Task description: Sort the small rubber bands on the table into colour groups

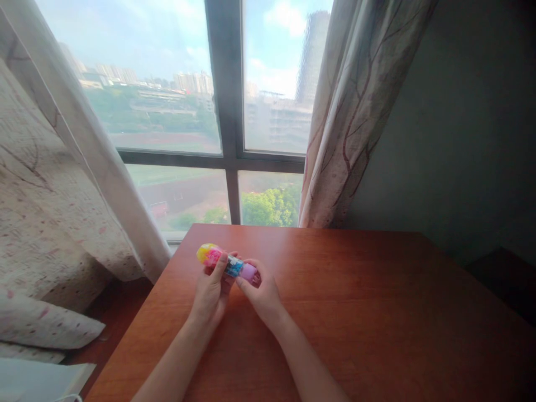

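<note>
Both my hands hold a small colourful capsule-shaped toy just above the wooden table. The toy has a yellow and pink end at the left, a clear blue middle and a purple end at the right. My left hand wraps its fingers round the toy's middle from below. My right hand pinches the purple end with its fingertips. The toy lies nearly level, tilted slightly down to the right.
A large window stands behind the table, with patterned curtains on both sides. A grey wall is at the right. A pillow and bedding lie at the lower left beside the table's edge.
</note>
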The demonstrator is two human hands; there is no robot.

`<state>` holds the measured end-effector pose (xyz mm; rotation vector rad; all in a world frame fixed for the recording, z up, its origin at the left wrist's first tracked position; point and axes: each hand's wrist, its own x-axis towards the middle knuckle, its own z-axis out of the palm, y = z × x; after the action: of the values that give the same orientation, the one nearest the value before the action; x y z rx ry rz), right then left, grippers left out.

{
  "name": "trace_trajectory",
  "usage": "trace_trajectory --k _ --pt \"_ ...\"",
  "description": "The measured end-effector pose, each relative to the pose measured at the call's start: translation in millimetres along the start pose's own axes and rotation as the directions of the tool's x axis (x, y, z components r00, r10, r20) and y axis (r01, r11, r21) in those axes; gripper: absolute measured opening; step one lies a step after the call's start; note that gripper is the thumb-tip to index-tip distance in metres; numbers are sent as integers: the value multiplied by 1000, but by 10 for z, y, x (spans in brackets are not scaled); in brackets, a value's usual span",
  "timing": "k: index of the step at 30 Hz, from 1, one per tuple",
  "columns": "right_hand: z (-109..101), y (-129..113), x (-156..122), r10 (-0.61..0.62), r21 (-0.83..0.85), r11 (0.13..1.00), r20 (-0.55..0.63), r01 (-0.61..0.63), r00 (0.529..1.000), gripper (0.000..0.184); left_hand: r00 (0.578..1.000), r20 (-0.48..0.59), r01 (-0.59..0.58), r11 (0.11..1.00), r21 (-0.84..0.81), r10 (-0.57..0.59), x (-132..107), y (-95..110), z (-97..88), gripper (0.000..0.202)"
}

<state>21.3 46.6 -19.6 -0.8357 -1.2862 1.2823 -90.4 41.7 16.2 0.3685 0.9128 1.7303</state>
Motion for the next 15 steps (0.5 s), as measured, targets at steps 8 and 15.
trace_trajectory --k 8,15 --pt "45 28 -20 -118 -89 989 -41 114 992 41 1000 3 -27 999 20 27 10 50 2 33" --pt "22 -29 -42 -226 -209 957 -102 201 969 40 998 9 -63 998 29 62 10 149 15 36"
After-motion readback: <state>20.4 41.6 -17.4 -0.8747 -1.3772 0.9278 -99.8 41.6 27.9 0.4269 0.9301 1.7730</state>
